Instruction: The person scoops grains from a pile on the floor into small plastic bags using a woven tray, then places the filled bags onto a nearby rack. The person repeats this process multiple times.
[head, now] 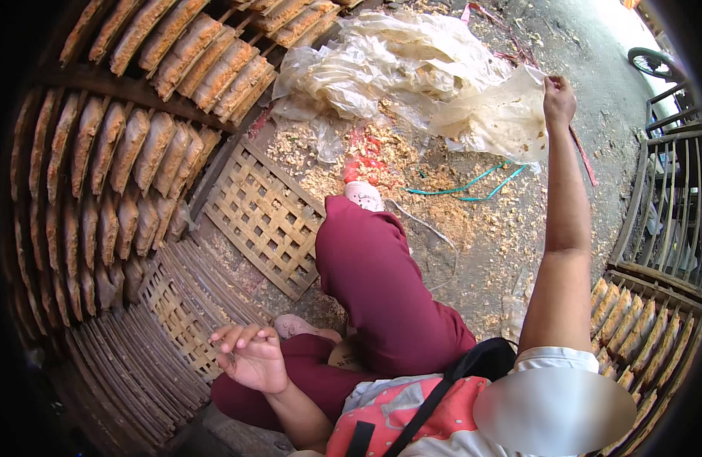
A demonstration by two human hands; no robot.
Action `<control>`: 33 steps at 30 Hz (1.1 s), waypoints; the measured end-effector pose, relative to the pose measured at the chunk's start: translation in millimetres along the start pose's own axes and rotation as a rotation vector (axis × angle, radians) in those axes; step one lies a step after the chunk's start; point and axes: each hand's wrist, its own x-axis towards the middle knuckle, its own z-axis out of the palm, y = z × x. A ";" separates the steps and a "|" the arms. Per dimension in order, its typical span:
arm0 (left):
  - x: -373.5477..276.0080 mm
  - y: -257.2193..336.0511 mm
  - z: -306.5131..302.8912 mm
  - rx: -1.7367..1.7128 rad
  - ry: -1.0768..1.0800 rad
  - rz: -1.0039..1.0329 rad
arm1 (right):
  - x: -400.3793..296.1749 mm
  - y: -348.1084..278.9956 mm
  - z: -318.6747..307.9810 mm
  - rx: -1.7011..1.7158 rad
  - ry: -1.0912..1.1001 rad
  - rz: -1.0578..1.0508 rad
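Observation:
My right hand (558,101) is stretched far out and pinches the edge of a cloudy, stained plastic sheet (494,117). Part of this sheet hangs taut from my fingers. Its other side runs into a crumpled heap of plastic sheeting (396,54) on the floor. My left hand (253,355) is raised above my bent leg, palm up, with loosely curled fingers and nothing in them. Below and beyond it lie a woven bamboo tray (185,325) and stacked bamboo trays (134,365).
Racks of trays bearing orange-brown slabs (122,143) rise on the left; more slabs (642,331) stand at right. A lattice bamboo tray (265,214) lies flat by my knee. Crumbs (454,220), green strapping (465,191) and red plastic (369,160) litter the floor. A slatted wooden frame (671,200) stands at right.

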 end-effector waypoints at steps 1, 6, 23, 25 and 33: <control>2.9 -2.6 -0.2 -0.013 -0.013 -0.029 | 10.3 6.1 -18.4 -0.021 -0.047 -0.020; -11.1 -7.9 5.1 -0.010 -0.031 -0.071 | 39.6 -25.8 -65.3 -0.067 -0.200 -0.166; 38.6 5.4 3.0 0.951 0.109 -0.489 | -97.3 -284.0 -35.6 0.809 -0.722 -0.229; 54.2 5.6 -5.2 0.979 0.100 -0.438 | -135.8 -318.6 -27.8 0.879 -0.848 -0.230; 77.2 23.6 -56.2 1.173 0.144 -0.174 | -278.3 -364.8 -9.5 0.791 -1.071 -0.508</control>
